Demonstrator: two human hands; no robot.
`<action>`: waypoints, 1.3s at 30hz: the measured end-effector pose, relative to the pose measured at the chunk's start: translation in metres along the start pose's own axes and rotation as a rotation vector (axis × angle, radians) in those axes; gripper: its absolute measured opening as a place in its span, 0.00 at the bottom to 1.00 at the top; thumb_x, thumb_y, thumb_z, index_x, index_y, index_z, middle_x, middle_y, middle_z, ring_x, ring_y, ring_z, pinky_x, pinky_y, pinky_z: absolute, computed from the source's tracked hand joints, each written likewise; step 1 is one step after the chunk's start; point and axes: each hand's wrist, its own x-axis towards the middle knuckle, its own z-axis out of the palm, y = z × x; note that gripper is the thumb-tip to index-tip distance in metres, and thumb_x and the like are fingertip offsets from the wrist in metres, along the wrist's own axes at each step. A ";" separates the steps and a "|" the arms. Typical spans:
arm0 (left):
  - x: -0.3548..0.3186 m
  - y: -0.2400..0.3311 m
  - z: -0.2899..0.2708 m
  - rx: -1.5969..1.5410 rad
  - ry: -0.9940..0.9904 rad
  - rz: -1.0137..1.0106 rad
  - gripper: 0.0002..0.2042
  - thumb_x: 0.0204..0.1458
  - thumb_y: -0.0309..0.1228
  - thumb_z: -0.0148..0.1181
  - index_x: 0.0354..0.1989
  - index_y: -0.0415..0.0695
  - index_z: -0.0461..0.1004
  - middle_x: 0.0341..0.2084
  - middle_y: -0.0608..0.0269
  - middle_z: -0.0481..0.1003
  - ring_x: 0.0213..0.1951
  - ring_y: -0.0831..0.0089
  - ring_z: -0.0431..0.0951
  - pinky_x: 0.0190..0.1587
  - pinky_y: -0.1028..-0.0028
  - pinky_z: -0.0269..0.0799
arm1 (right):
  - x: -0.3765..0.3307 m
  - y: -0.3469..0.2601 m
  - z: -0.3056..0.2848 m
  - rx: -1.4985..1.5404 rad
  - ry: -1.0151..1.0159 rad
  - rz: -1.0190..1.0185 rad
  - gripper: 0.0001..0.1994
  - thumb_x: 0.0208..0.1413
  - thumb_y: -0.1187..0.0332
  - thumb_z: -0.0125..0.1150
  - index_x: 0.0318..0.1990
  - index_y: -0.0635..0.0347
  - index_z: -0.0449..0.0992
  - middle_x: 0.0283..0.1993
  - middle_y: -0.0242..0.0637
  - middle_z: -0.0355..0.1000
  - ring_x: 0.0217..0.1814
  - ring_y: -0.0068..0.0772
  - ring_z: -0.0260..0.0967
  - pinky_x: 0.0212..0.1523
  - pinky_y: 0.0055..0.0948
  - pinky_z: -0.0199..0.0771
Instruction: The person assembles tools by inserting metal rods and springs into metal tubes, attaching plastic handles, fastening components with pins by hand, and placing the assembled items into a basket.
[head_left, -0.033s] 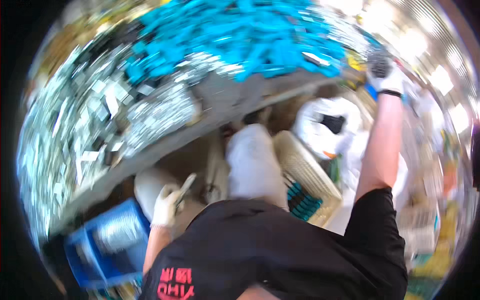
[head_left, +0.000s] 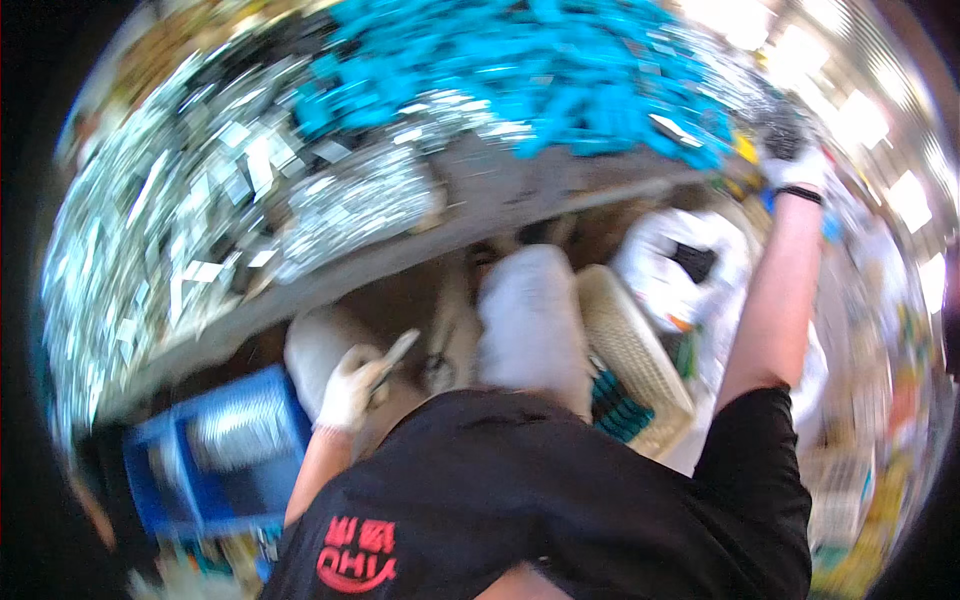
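A: Where is room showing around the left hand?
B: Little; the blue crate is crowding it below, white sacks beside.
A: And the right hand?
B: Blue parts are heaping against it on the table

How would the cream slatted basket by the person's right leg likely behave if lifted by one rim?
The cream basket looks like thin perforated plastic, so probably light and somewhat flexible. It already leans, with teal pieces inside; lifting one rim might spill them.
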 end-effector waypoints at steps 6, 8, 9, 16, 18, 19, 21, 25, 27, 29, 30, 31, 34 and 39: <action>-0.034 0.012 -0.019 -0.062 0.028 0.005 0.09 0.59 0.34 0.60 0.36 0.43 0.69 0.16 0.69 0.68 0.16 0.81 0.65 0.19 0.78 0.56 | 0.016 0.208 0.207 0.273 -0.377 0.481 0.13 0.64 0.65 0.47 0.42 0.60 0.79 0.45 0.44 0.77 0.46 0.47 0.72 0.42 0.41 0.74; -0.044 0.013 -0.031 -0.077 0.071 0.018 0.09 0.58 0.34 0.60 0.36 0.42 0.69 0.17 0.69 0.69 0.16 0.80 0.66 0.19 0.78 0.58 | 0.022 0.278 0.248 0.318 -0.469 0.595 0.12 0.62 0.66 0.49 0.40 0.61 0.79 0.44 0.45 0.77 0.46 0.47 0.71 0.41 0.39 0.74; -0.051 0.012 -0.035 -0.080 0.077 0.026 0.10 0.57 0.34 0.61 0.36 0.42 0.68 0.18 0.69 0.69 0.16 0.80 0.67 0.19 0.77 0.60 | 0.013 0.310 0.273 0.268 -0.408 0.633 0.12 0.61 0.66 0.49 0.40 0.62 0.78 0.41 0.45 0.77 0.44 0.46 0.73 0.40 0.40 0.75; -0.077 0.002 -0.064 -0.238 0.216 -0.078 0.10 0.57 0.33 0.61 0.36 0.43 0.68 0.17 0.68 0.68 0.16 0.79 0.67 0.19 0.78 0.58 | -0.019 0.448 0.364 -0.105 -0.584 0.789 0.07 0.58 0.70 0.58 0.41 0.62 0.77 0.39 0.42 0.78 0.40 0.38 0.76 0.41 0.36 0.78; -0.077 -0.005 -0.070 -0.237 0.227 -0.100 0.10 0.57 0.33 0.62 0.36 0.42 0.68 0.17 0.68 0.68 0.16 0.79 0.67 0.19 0.78 0.57 | -0.063 0.470 0.396 -0.424 -0.621 0.359 0.14 0.53 0.70 0.65 0.47 0.62 0.75 0.43 0.40 0.77 0.43 0.36 0.76 0.46 0.38 0.78; -0.074 -0.004 -0.070 -0.236 0.204 -0.099 0.10 0.56 0.34 0.62 0.36 0.42 0.68 0.17 0.68 0.68 0.16 0.78 0.66 0.19 0.77 0.57 | -0.069 0.481 0.406 -0.614 -0.656 0.103 0.24 0.48 0.70 0.69 0.55 0.61 0.72 0.46 0.39 0.77 0.48 0.34 0.75 0.54 0.39 0.76; -0.064 0.004 -0.069 -0.239 0.146 -0.094 0.11 0.57 0.34 0.62 0.36 0.41 0.68 0.17 0.67 0.68 0.15 0.78 0.66 0.18 0.77 0.57 | -0.046 0.506 0.409 -1.151 -0.769 -0.451 0.39 0.44 0.53 0.73 0.64 0.57 0.66 0.58 0.52 0.71 0.60 0.49 0.70 0.64 0.42 0.68; -0.052 0.012 -0.073 -0.234 0.113 -0.093 0.12 0.58 0.34 0.62 0.35 0.41 0.67 0.17 0.68 0.68 0.16 0.79 0.67 0.19 0.77 0.60 | -0.068 0.533 0.438 -1.697 -1.000 -0.484 0.51 0.46 0.32 0.62 0.72 0.56 0.57 0.67 0.61 0.62 0.69 0.58 0.61 0.70 0.41 0.60; -0.044 0.020 -0.074 -0.162 0.085 -0.051 0.11 0.59 0.34 0.61 0.37 0.41 0.67 0.16 0.68 0.68 0.16 0.80 0.67 0.19 0.78 0.60 | -0.044 0.524 0.438 -1.613 -1.090 -0.595 0.43 0.48 0.40 0.63 0.65 0.64 0.66 0.62 0.56 0.70 0.65 0.51 0.68 0.66 0.37 0.66; -0.037 0.023 -0.076 -0.180 0.065 -0.039 0.11 0.59 0.34 0.61 0.37 0.41 0.68 0.16 0.69 0.68 0.16 0.81 0.67 0.19 0.78 0.59 | -0.022 0.509 0.432 -1.600 -1.126 -0.740 0.34 0.46 0.52 0.66 0.58 0.67 0.74 0.57 0.53 0.74 0.60 0.49 0.72 0.63 0.35 0.69; -0.034 0.025 -0.077 -0.192 0.050 -0.021 0.11 0.59 0.34 0.61 0.38 0.41 0.68 0.16 0.69 0.68 0.16 0.81 0.67 0.19 0.78 0.59 | -0.012 0.501 0.420 -1.639 -1.054 -0.708 0.34 0.44 0.58 0.69 0.59 0.68 0.72 0.57 0.52 0.75 0.60 0.44 0.73 0.62 0.33 0.71; -0.032 0.027 -0.078 -0.190 0.052 -0.026 0.10 0.59 0.33 0.61 0.38 0.41 0.68 0.17 0.69 0.68 0.16 0.81 0.66 0.19 0.78 0.59 | -0.011 0.494 0.408 -1.523 -1.055 -0.608 0.33 0.44 0.62 0.70 0.59 0.68 0.72 0.57 0.51 0.74 0.60 0.42 0.73 0.61 0.33 0.72; -0.026 0.028 -0.082 -0.209 0.050 -0.041 0.10 0.59 0.32 0.61 0.38 0.41 0.68 0.17 0.68 0.69 0.16 0.82 0.66 0.19 0.78 0.59 | -0.019 0.481 0.375 -1.231 -0.961 -0.445 0.33 0.46 0.68 0.72 0.62 0.66 0.70 0.59 0.48 0.73 0.61 0.37 0.73 0.59 0.31 0.73; -0.021 0.035 -0.081 -0.353 0.072 0.036 0.08 0.59 0.32 0.60 0.37 0.41 0.70 0.20 0.68 0.70 0.18 0.81 0.68 0.22 0.80 0.62 | -0.061 0.475 0.310 -0.653 -0.757 0.045 0.25 0.54 0.70 0.70 0.58 0.71 0.71 0.55 0.47 0.74 0.56 0.36 0.74 0.56 0.30 0.76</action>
